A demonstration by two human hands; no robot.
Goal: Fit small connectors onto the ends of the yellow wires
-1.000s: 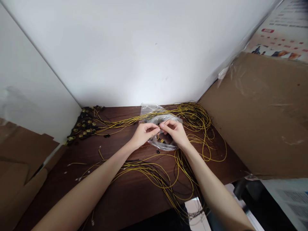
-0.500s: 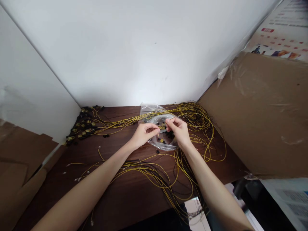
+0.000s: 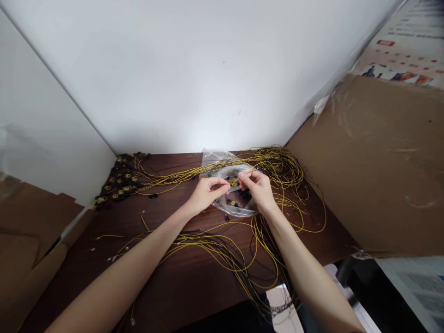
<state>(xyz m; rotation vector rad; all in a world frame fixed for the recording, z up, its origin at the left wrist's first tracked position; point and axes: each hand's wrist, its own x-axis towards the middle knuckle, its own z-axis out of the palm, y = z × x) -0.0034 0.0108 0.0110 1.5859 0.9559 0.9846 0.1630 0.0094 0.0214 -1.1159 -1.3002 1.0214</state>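
Two hands pinching wire (image 3: 243, 176), bag (image 3: 231, 210) beneath

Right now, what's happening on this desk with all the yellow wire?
A person works with bare hands over a dark wooden table. The left hand and right hand pinch a thin yellow wire between their fingertips, just above a clear plastic bag of small parts. Loose yellow wires sprawl across the table, and wires with connectors lie piled at the far left corner.

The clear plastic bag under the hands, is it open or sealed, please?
Open: the plastic bag gapes wide, small black and yellow parts showing through its mouth.
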